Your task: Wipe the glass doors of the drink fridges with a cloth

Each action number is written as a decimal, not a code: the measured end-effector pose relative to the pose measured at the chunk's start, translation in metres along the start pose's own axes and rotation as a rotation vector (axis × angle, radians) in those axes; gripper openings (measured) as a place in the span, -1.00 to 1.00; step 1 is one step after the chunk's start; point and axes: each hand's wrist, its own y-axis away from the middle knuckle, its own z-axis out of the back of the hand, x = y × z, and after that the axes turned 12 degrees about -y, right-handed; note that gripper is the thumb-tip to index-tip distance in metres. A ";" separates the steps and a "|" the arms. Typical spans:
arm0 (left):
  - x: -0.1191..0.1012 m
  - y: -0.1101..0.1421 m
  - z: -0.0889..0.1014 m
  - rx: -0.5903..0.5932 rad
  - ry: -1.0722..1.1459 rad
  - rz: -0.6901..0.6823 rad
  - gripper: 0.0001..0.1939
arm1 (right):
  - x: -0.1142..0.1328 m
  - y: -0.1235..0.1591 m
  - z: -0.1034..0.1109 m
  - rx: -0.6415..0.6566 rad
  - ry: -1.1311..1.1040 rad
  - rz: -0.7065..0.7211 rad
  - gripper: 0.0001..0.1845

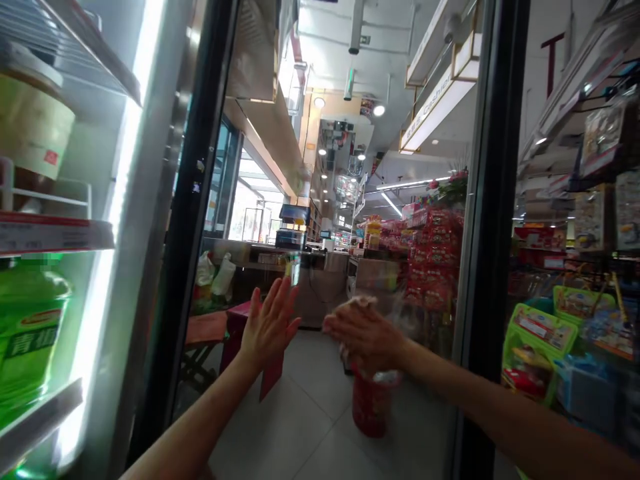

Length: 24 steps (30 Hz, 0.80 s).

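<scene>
The left hand [270, 323] lies flat against the glass door [320, 220] of a shop cooler, fingers straight and slightly spread, holding nothing. The right hand [363, 333] presses a crumpled cloth [357, 303] onto the same pane just beside it (motion blur hides how the fingers grip it). The door's black frame [493, 233] stands right of both hands. On the far left, lit cooler shelves [55, 237] carry a green bottle [30, 340] and a paper tub [33, 123]. Through the glass a red bin [373, 403] stands on the tiled floor [300, 427].
</scene>
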 end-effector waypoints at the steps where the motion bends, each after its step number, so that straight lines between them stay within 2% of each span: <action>1: 0.000 0.000 0.000 0.002 0.003 0.002 -0.35 | -0.019 0.004 0.010 -0.037 0.015 -0.106 -0.42; 3: 0.000 0.000 0.001 0.005 0.010 0.006 -0.35 | -0.076 0.006 0.040 -0.220 0.103 -0.452 -0.38; 5: -0.001 0.000 0.002 0.007 0.017 0.007 -0.36 | -0.131 0.006 0.066 -0.370 0.167 -0.667 -0.39; 6: -0.001 0.000 0.002 0.005 0.019 0.005 -0.36 | -0.146 0.008 0.074 -0.434 0.192 -0.743 -0.39; 7: -0.001 0.000 0.002 0.004 0.020 0.005 -0.36 | -0.149 0.012 0.075 -0.479 0.206 -0.789 -0.40; 8: -0.001 0.000 0.002 0.003 0.020 0.007 -0.36 | -0.141 0.019 0.071 -0.498 0.212 -0.803 -0.40; 10: -0.001 0.000 0.001 0.002 0.022 0.006 -0.35 | -0.092 0.041 0.047 -0.440 0.188 -0.703 -0.38; 11: 0.000 0.000 0.001 0.001 0.023 0.008 -0.35 | -0.059 0.054 0.029 -0.355 0.153 -0.570 -0.34; 13: 0.000 0.000 0.000 -0.001 0.026 0.015 -0.34 | 0.005 0.082 -0.005 -0.151 0.049 -0.194 -0.26; 14: 0.001 0.001 0.000 -0.004 0.025 0.015 -0.34 | 0.027 0.094 -0.017 -0.082 0.043 -0.080 -0.28; 15: 0.001 0.002 0.000 -0.003 0.018 0.012 -0.33 | 0.039 0.102 -0.024 -0.038 0.043 -0.026 -0.29; 16: 0.001 0.003 0.000 0.001 0.007 0.007 -0.33 | 0.039 0.106 -0.024 -0.022 0.053 -0.038 -0.30; 17: 0.001 0.003 0.000 0.013 -0.003 -0.002 -0.34 | 0.027 0.105 -0.018 -0.031 0.070 -0.113 -0.31; 19: 0.002 0.004 0.000 0.038 -0.004 -0.001 -0.34 | -0.024 0.089 0.007 -0.118 0.104 -0.359 -0.30; 22: 0.002 0.002 -0.003 0.053 0.019 0.040 -0.36 | -0.120 0.046 0.049 -0.386 0.180 -0.689 -0.37; 24: 0.002 0.001 -0.005 0.055 0.008 0.042 -0.36 | -0.152 0.015 0.062 -0.488 0.169 -0.819 -0.37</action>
